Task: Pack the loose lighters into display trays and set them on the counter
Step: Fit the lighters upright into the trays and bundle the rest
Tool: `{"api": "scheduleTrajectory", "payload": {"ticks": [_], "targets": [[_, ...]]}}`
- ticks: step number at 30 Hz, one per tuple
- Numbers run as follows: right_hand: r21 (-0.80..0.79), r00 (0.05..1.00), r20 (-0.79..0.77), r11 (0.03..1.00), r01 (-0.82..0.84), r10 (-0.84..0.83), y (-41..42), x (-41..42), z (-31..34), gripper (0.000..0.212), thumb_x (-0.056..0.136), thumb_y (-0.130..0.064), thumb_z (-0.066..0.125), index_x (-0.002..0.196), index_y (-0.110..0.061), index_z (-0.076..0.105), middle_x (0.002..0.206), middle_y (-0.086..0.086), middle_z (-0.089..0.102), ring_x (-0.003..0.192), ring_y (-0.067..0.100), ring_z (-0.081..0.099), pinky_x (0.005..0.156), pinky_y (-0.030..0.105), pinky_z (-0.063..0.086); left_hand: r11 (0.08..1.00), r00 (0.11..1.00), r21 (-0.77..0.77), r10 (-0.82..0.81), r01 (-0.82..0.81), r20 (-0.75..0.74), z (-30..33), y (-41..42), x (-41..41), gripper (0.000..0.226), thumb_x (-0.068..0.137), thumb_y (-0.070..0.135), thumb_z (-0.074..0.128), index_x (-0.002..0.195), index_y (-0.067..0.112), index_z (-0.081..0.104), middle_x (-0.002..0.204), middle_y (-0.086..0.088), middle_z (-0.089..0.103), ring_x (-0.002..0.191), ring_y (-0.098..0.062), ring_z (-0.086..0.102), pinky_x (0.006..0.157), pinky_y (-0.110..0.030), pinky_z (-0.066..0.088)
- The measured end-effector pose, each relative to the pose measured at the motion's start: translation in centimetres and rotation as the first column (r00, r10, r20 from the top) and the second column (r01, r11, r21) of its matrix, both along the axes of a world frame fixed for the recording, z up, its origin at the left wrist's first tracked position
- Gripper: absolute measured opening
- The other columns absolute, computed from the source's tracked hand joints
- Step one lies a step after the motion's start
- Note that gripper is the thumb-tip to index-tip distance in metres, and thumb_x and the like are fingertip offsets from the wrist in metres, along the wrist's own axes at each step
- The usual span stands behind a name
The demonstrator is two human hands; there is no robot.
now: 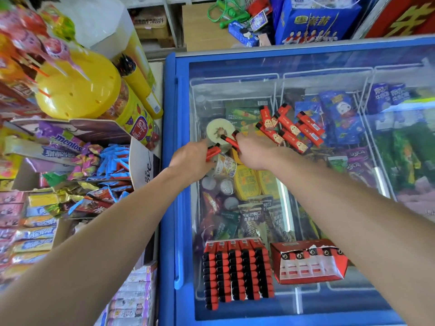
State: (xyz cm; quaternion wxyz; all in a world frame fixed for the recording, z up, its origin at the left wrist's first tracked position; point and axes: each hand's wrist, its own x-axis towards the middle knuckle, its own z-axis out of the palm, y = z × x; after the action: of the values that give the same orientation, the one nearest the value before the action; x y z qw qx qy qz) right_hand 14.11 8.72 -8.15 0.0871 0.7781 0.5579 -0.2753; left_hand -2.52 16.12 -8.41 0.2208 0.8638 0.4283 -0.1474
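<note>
Several loose red lighters (290, 128) lie in a heap on the glass lid of the blue freezer (175, 161), just beyond my right hand. My left hand (191, 158) is closed around red lighters (213, 151) whose black tops stick out to the right. My right hand (253, 152) grips one red lighter (229, 140), held slanted toward the left hand. Near the front of the lid stands a full display tray (237, 271) with rows of red-and-black lighters. Beside it on the right sits a red display tray (309, 264) with a few lighters along its back row.
Under the glass lie ice creams in white wire baskets (280, 77). To the left, a candy shelf holds a yellow lollipop stand (77, 85) and mentos boxes (68, 140). Blue cartons (317, 20) stand behind the freezer.
</note>
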Motion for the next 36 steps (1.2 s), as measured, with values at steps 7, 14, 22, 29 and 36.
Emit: {"api": "scheduleTrajectory", "payload": {"ticks": [7,14,22,29,36], "targets": [[0.09,0.841,-0.448,0.921,0.38,-0.303,-4.1,-1.3,1.9,0.006,0.104,-0.019,0.051,0.099,-0.016,0.05,0.083,0.002,0.052,0.072,0.021,0.054,0.056,0.031,0.039,0.646,0.709,-0.658,0.664,-0.387,0.235,2.2,-3.5,-2.2,0.006,0.09,0.009,0.064,0.092,0.009,0.06,0.083,-0.006,0.068,0.074,-0.016,0.066,0.081,-0.038,0.061],[-0.181,0.188,-0.917,0.785,0.592,-0.352,-9.7,-5.2,7.2,0.005,0.103,-0.008,0.054,0.102,-0.01,0.049,0.067,-0.004,0.063,0.053,0.005,0.059,0.047,0.021,0.04,0.422,0.534,-0.873,0.81,-0.243,0.243,6.7,-9.4,-4.2,0.015,0.098,0.013,0.066,0.109,0.004,0.06,0.076,-0.007,0.064,0.063,-0.011,0.064,0.075,-0.034,0.063],[-0.201,0.059,-0.951,0.751,0.629,-0.303,-15.7,-7.6,9.4,0.013,0.101,-0.01,0.058,0.109,-0.009,0.048,0.071,-0.002,0.049,0.054,0.007,0.042,0.045,0.023,0.035,0.535,0.592,-0.819,0.735,-0.209,0.329,10.1,-14.7,-6.8,0.017,0.093,0.018,0.074,0.1,0.007,0.063,0.065,-0.004,0.055,0.056,-0.013,0.054,0.071,-0.034,0.051],[-0.137,0.142,-0.943,0.74,0.658,-0.301,-20.0,-8.5,10.9,0.011,0.104,-0.019,0.056,0.104,-0.011,0.049,0.068,0.002,0.053,0.055,0.009,0.044,0.045,0.024,0.033,0.497,0.54,-0.841,0.778,-0.216,0.321,11.3,-18.6,-9.1,0.02,0.094,0.013,0.071,0.102,-0.004,0.065,0.068,-0.007,0.064,0.052,-0.011,0.049,0.066,-0.031,0.045],[-0.047,0.292,-0.894,0.721,0.692,-0.339,-23.5,-9.5,11.6,0.031,0.105,-0.04,0.051,0.087,-0.016,0.059,0.079,0.012,0.053,0.074,0.025,0.049,0.073,0.039,0.042,0.428,0.511,-0.894,0.803,-0.133,0.308,11.2,-21.3,-11.3,0.023,0.097,0.01,0.066,0.119,0.002,0.064,0.094,-0.013,0.071,0.053,-0.01,0.044,0.057,-0.025,0.045]]}}
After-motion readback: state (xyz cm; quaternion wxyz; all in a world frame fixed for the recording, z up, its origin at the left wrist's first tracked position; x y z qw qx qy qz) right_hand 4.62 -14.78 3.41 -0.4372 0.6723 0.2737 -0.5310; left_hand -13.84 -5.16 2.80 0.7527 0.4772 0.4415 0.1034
